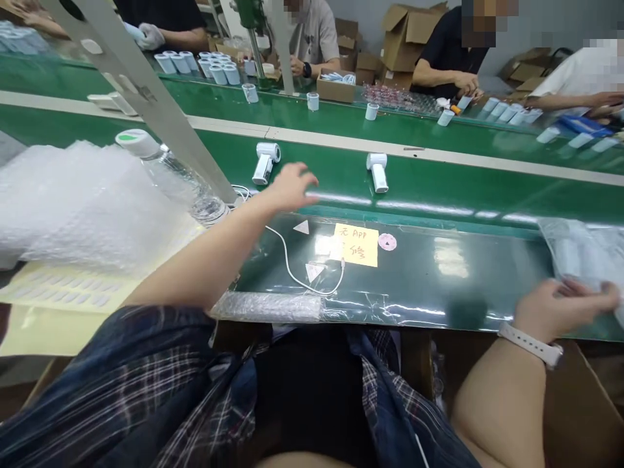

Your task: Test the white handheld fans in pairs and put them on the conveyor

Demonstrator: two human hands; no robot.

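Green conveyor belt runs across, with two white handheld devices lying on it, one just beside the left hand, another further right. That left hand hovers there, fingers loosely spread, gripping nothing. Right hand, fingers extended, rests on a clear plastic bag at the worktop's right edge. A yellow note lies between.

Bright overhead light glares in streaks off the green conveyor belt; edges bend, and nearby motion blurs.
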